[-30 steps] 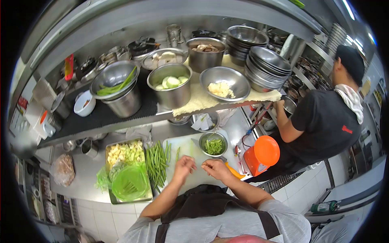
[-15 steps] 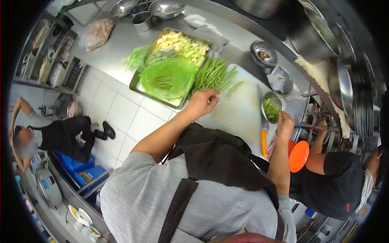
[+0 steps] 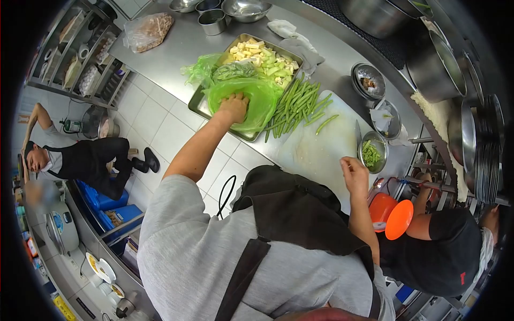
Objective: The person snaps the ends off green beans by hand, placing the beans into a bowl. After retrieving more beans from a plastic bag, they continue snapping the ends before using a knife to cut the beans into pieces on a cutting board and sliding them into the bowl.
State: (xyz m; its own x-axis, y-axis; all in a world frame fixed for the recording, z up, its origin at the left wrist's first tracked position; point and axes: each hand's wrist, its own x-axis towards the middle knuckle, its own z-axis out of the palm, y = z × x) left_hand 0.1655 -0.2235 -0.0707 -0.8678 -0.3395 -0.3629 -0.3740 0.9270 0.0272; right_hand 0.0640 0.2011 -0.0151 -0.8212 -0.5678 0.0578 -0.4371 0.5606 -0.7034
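My left hand [image 3: 234,108] is inside a green plastic bag [image 3: 265,99], its fingers bent downward and their tips hidden. The bag rests on a metal tray [image 3: 199,107] with cut pale and light-green vegetable pieces [image 3: 262,59]. Long green beans [image 3: 292,109] lie between the tray and a white cutting board [image 3: 321,147]; a single bean [image 3: 326,124] lies apart on the board. Over the board's right edge my right hand [image 3: 355,174] has its fingers pressed together; anything in them is hidden. Beside it stands a metal bowl of chopped green pieces [image 3: 370,153]. A knife blade [image 3: 357,131] shows on the board, its handle hidden.
Metal bowls [image 3: 369,81] and pots [image 3: 436,64] stand along the back right. A bag of brown food [image 3: 148,32] lies at the far left of the counter. An orange container [image 3: 382,208] is right of my forearm. One person [image 3: 88,163] sits at left; another [image 3: 433,251] is at right.
My left hand has moved left from the bean pile into the green bag. My right hand has drawn back from the bowl's rim to the board's edge. The view has shifted slightly.
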